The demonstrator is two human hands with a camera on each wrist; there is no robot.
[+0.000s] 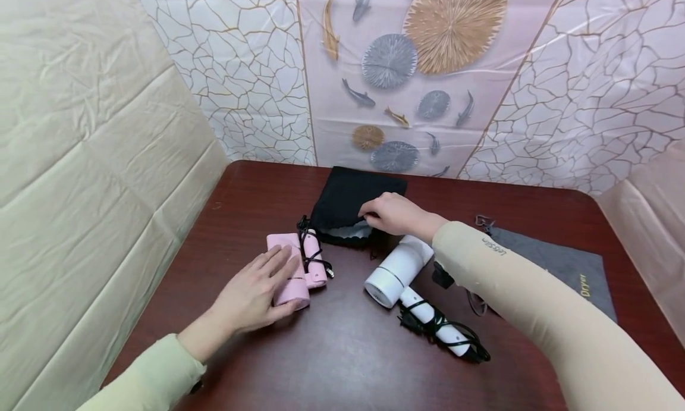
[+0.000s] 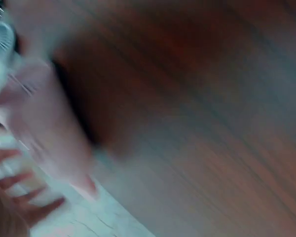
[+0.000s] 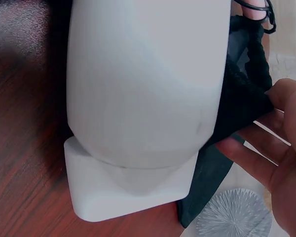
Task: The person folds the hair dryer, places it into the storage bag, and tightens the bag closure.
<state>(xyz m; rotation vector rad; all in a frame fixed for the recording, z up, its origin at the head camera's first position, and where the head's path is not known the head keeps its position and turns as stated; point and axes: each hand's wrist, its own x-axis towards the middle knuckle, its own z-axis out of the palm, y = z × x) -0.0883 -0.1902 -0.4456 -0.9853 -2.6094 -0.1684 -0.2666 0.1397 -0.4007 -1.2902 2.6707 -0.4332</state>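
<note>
My left hand [image 1: 254,295] lies over the pink hair dryer [image 1: 293,292], its fingers extended and slightly spread. Blur in the left wrist view hides exactly how the fingers meet the pink dryer [image 2: 44,118]. A black cord is wound about the pink folded handle [image 1: 313,250]. Further back, my right hand [image 1: 393,213] pinches the edge of a black cloth bag [image 1: 353,194] at its mouth, where a pale lining shows. In the right wrist view, thumb and fingers grip the dark cloth [image 3: 244,98] beside a white hair dryer [image 3: 148,84].
Below my right forearm lies the white dryer's handle [image 1: 428,313], wrapped in black cord. A grey drawstring bag [image 1: 556,259] with yellow lettering is at the right, partly under the forearm. The dark red table [image 1: 342,363] ends at patterned cloth walls [image 1: 241,72].
</note>
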